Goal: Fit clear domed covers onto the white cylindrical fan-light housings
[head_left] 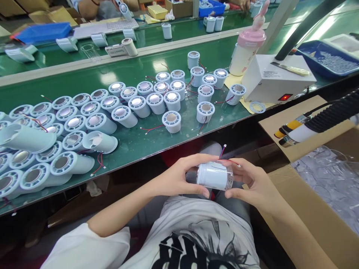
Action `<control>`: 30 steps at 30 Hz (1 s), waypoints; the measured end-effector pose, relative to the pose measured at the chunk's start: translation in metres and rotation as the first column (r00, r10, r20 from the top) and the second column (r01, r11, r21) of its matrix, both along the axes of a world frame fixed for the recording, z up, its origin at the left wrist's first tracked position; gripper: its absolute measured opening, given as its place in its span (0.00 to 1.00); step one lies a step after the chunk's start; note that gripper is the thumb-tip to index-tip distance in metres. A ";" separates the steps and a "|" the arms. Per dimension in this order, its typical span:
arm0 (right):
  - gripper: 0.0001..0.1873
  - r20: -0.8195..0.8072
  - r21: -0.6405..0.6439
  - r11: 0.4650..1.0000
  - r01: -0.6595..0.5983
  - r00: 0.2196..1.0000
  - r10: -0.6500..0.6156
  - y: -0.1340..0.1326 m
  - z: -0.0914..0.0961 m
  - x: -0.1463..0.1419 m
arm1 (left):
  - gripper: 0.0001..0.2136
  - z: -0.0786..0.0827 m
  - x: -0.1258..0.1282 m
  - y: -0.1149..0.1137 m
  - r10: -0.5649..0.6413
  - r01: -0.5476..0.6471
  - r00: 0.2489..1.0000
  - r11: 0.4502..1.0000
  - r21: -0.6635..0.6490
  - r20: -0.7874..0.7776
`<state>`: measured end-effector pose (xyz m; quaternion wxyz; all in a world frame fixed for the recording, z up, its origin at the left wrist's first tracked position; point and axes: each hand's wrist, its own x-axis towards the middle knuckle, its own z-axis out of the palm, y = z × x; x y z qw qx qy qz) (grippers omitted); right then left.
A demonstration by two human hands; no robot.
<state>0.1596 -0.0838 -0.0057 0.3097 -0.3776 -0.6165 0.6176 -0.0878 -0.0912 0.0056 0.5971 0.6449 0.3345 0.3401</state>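
Above my lap, a pale blue cylindrical housing [211, 175] lies sideways between my two hands. My left hand [179, 176] is closed round its left end, thumb below and fingers over the top. A clear plastic cup [230, 178] fits on the housing's right end, and my right hand [254, 183] grips there with thumb and fingers. Thin red and blue wires with small white connectors [224, 145] stick out at the top. On the bench, several similar housings [171, 121] stand with metal discs showing and wires trailing.
The green bench [134, 144] runs across in front. At right are a white box with a lit red switch [280, 80], a pink-lidded bottle [248, 46], a hanging black hose [333, 108] and a carton [303, 194] of clear cups. Another person's hand [88, 8] is at the far side.
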 end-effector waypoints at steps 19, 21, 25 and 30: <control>0.25 -0.173 -0.507 0.862 -0.018 0.982 -0.081 0.000 0.002 -0.011 | 0.36 -0.001 -0.002 0.000 -0.006 0.011 0.999 0.991 0.135 -0.038; 0.25 -0.160 -0.529 0.848 -0.029 0.985 -0.067 0.000 0.004 -0.013 | 0.37 -0.002 -0.002 0.000 -0.010 0.012 1.000 0.989 0.145 -0.019; 0.28 -0.165 -0.571 0.820 -0.041 0.984 -0.065 0.001 0.005 -0.018 | 0.37 -0.002 -0.002 0.000 0.000 0.003 1.000 0.987 0.162 -0.016; 0.30 -0.155 -0.654 0.755 -0.046 0.985 -0.074 0.000 0.005 -0.023 | 0.37 -0.001 -0.002 0.002 -0.004 0.006 1.000 0.982 0.190 -0.014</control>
